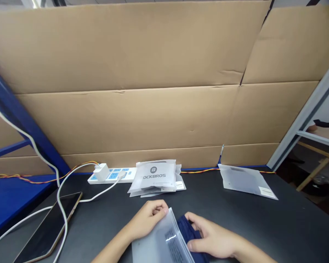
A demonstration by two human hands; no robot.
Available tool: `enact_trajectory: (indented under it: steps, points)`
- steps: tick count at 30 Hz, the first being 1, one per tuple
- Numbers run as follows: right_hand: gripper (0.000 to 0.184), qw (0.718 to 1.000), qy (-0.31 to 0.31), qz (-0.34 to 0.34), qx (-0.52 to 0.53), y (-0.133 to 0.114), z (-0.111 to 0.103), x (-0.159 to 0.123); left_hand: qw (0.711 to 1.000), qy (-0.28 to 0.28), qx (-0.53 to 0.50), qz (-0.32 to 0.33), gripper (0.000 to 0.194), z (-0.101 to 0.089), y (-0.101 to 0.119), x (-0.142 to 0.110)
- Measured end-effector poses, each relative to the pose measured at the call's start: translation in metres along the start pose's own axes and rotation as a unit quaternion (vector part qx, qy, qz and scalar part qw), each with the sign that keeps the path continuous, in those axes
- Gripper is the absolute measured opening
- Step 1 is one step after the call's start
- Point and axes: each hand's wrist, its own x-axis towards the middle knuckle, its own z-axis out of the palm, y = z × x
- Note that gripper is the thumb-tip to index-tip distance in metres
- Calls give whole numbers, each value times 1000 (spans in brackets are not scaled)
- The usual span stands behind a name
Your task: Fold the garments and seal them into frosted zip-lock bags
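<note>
"Head view, nearest first: what sits at the bottom centre?"

"A frosted bag (153, 243), its upper corner pinched in the left hand (149, 218). At its right edge is a navy cloth (184, 228), gripped between the thumb and fingers of the right hand (212, 235)."

"How far along is the work?"

"Partway, I'd judge. That right edge looks open and some cloth shows outside it; neither hand has let go yet. How much is inside, or whether it is going in or out, I can't tell."

"And beyond the hands?"

"A phone (50, 228) lies at lower left on the dark worktop (252, 226). Farther back, a pile of bags (156, 179) sits at lower centre; well apart, towards the right, lies a single bag (245, 179)."

"Behind those?"

"A white power strip (130, 175) beside the pile, then cardboard (153, 120) filling the upper frame."
</note>
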Motion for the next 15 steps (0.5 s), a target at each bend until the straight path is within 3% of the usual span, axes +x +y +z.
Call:
enact_trajectory:
  steps: [2, 7, 15]
  points:
    - [37, 999, -7, -12, 49, 0, 0, 0, 1000, -20, 0, -6, 40, -1, 1, 0]
    - [30, 988, 130, -56, 68, 7, 6, 9, 999, -33, -21, -12, 45, -3, -1, 1]
    - [30, 996, 78, 1, 42, 6, 21, 12, 999, 20, 12, 24, 45, 3, -10, 2]
